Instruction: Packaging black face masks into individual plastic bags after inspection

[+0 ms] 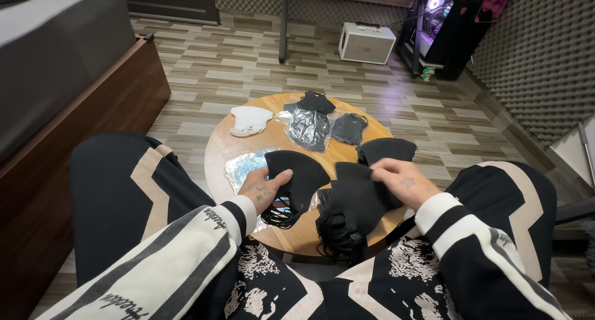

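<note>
My left hand (263,188) grips a black folded face mask (296,174) by its near edge over a small round wooden table (217,149). My right hand (404,182) holds another black mask (359,199) just above a dark pile of masks and ear loops (338,236) at the table's near edge. A further black mask (387,149) lies beyond my right hand.
On the table's far half lie a white mask (249,120), a clear plastic bag with masks (308,129), a grey mask (348,128) and a black one (315,102). A blue-tinted plastic wrapper (243,166) lies at left. A bed frame (80,134) stands to the left; a small white speaker (367,42) and a lit computer case (441,22) stand beyond.
</note>
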